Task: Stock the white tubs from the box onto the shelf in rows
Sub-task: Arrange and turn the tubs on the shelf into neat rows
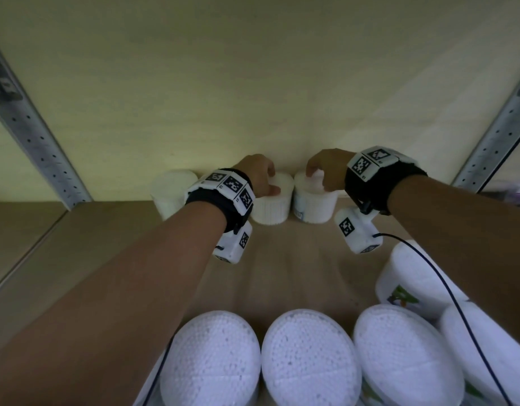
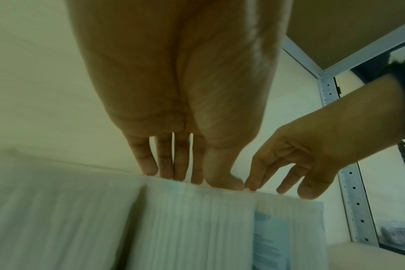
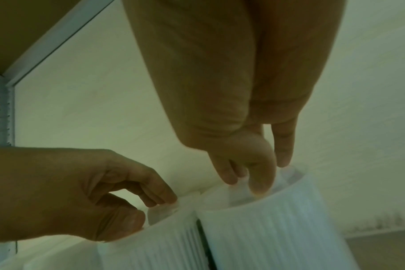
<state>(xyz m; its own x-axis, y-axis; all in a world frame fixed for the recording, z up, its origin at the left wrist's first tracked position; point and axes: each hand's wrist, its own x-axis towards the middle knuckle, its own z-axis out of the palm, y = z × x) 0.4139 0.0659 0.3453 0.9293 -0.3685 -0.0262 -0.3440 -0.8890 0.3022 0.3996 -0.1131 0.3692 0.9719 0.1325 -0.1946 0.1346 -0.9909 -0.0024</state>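
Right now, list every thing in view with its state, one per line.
left hand: grips middle tub's top
right hand: grips right tub's top
left tub: upright, untouched
middle tub: upright at shelf back
right tub: upright, beside middle tub
front tubs: unstocked

The wooden shelf [image 1: 282,259] carries three white tubs in a row against its back wall: the left tub [image 1: 169,193], the middle tub [image 1: 272,206] and the right tub [image 1: 314,205], the latter two nearly touching.
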